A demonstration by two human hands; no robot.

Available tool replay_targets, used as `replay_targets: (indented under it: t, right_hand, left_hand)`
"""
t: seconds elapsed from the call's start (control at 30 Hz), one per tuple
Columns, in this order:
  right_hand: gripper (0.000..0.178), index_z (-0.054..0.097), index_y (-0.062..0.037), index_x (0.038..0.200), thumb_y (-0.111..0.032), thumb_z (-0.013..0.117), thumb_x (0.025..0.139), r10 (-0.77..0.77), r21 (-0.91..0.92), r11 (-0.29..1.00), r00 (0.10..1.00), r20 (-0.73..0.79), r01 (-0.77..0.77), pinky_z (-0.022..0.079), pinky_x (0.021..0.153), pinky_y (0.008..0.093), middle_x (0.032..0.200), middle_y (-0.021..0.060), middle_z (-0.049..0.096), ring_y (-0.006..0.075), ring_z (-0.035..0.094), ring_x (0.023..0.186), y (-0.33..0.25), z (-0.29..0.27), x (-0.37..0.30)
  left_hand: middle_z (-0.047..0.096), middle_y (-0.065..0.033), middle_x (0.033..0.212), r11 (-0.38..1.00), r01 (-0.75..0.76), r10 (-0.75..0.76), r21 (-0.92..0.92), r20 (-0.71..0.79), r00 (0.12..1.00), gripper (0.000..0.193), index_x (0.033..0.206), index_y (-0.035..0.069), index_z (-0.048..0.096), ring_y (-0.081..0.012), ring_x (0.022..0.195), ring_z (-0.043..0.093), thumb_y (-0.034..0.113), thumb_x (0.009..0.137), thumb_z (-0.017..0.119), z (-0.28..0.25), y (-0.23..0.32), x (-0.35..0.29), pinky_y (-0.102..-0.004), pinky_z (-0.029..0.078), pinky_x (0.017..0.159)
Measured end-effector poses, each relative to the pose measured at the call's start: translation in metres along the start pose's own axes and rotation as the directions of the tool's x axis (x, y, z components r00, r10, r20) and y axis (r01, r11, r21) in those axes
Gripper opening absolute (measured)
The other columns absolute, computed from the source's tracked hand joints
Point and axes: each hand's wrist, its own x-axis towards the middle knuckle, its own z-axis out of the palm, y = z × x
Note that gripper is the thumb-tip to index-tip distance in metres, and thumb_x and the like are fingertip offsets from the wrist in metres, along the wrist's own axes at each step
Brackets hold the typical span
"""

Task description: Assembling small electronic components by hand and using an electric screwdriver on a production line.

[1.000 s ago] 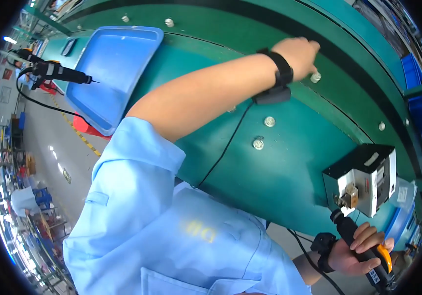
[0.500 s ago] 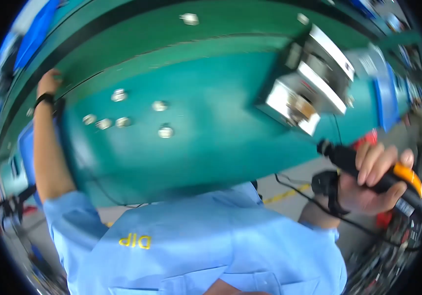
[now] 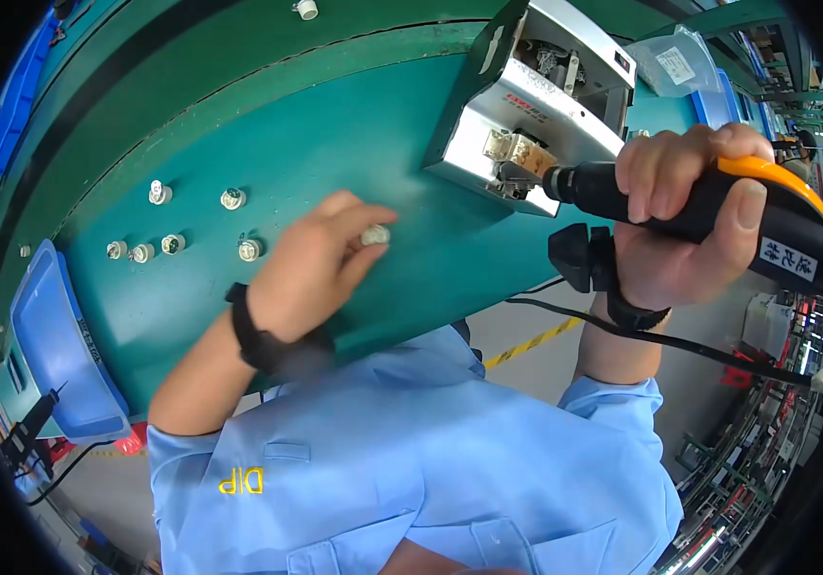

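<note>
Item 1: left hand (image 3: 311, 259). Thumb and fingers pinched on 1 small white round part (image 3: 374, 235), low over the green worktop (image 3: 411, 287), between the loose pieces and the machine. Whether that part touches the surface, I cannot tell from here.

Item 2: right hand (image 3: 689, 206). Fingers wrapped round a black electric screwdriver (image 3: 594, 189) with an orange lever (image 3: 773, 182). Lever pressed or not: cannot tell.

Item 3: silver-and-black machine (image 3: 474, 81), 1 tan block (image 3: 532, 153) at its front. Screwdriver nose just beside the block; contact of the bit hidden from me.

Item 4: loose white pieces (image 3: 232, 198), 6 in number, on the worktop beyond the left hand.

Item 5: blue tray (image 3: 71, 359), at the worktop's left end.

Handling notes, my judgement: line the bit squarely with the block, no sideways tilt, and draw it out straight. Hold the pinched part by its side wall, top face uncovered, fingertips well below the bit's path. Brace it flat before any pressure from above. Leave slack in the black cord (image 3: 641, 335) below the right wrist, lest it tug the screwdriver askew.
</note>
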Motion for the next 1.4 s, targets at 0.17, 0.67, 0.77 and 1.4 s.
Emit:
replay_targets:
  t: [0.17, 0.67, 0.77, 1.4]
  right_hand:
    - [0.035, 0.051, -0.0045, 0.106, -0.038, 0.045, 0.098, 0.143, 0.125, 0.978, 0.971, 0.193, -0.169, 0.034, 0.055, 0.0280, 0.063, 0.0001, 0.043, 0.0095, 0.038, 0.051, 0.009, -0.011, 0.020]
    - [0.046, 0.049, -0.0060, 0.115, -0.049, 0.048, 0.097, 0.048, 0.221, 0.969, 0.965, 0.258, -0.108, 0.036, 0.053, 0.0273, 0.065, -0.0003, 0.047, 0.0096, 0.044, 0.051, 0.032, 0.044, -0.030]
    - [0.048, 0.047, -0.0069, 0.115, -0.050, 0.050, 0.096, 0.051, 0.177, 0.979, 0.960, 0.274, -0.103, 0.036, 0.051, 0.0280, 0.064, 0.0005, 0.048, 0.0109, 0.044, 0.050, 0.034, 0.051, -0.033]
    - [0.044, 0.043, -0.0080, 0.108, -0.048, 0.056, 0.094, 0.124, 0.189, 0.964, 0.945, 0.304, -0.187, 0.039, 0.051, 0.0278, 0.061, 0.0002, 0.049, 0.0119, 0.047, 0.047, 0.038, 0.070, -0.038]
  left_hand:
    - [0.060, -0.0125, 0.096, 1.000, 0.030, -0.030, 0.009, 0.006, 1.000, 0.024, 0.104, 0.003, 0.067, -0.0238, 0.076, 0.065, 0.000, 0.080, 0.072, 0.025, -0.022, 0.002, -0.0313, 0.055, 0.069]
    - [0.062, -0.0093, 0.091, 0.988, -0.031, 0.020, -0.154, -0.070, 0.997, 0.022, 0.098, 0.004, 0.067, -0.0200, 0.073, 0.067, 0.002, 0.078, 0.074, 0.034, -0.042, 0.005, -0.0307, 0.055, 0.065]
    - [0.062, -0.0092, 0.091, 0.988, -0.045, 0.034, -0.149, -0.073, 0.997, 0.022, 0.098, 0.004, 0.067, -0.0201, 0.073, 0.067, 0.002, 0.078, 0.074, 0.034, -0.043, 0.004, -0.0312, 0.055, 0.065]
    - [0.061, -0.0112, 0.090, 0.990, -0.118, 0.108, -0.080, -0.114, 0.988, 0.018, 0.094, 0.003, 0.066, -0.0279, 0.075, 0.064, 0.004, 0.078, 0.074, 0.035, -0.042, 0.003, -0.0377, 0.053, 0.068]
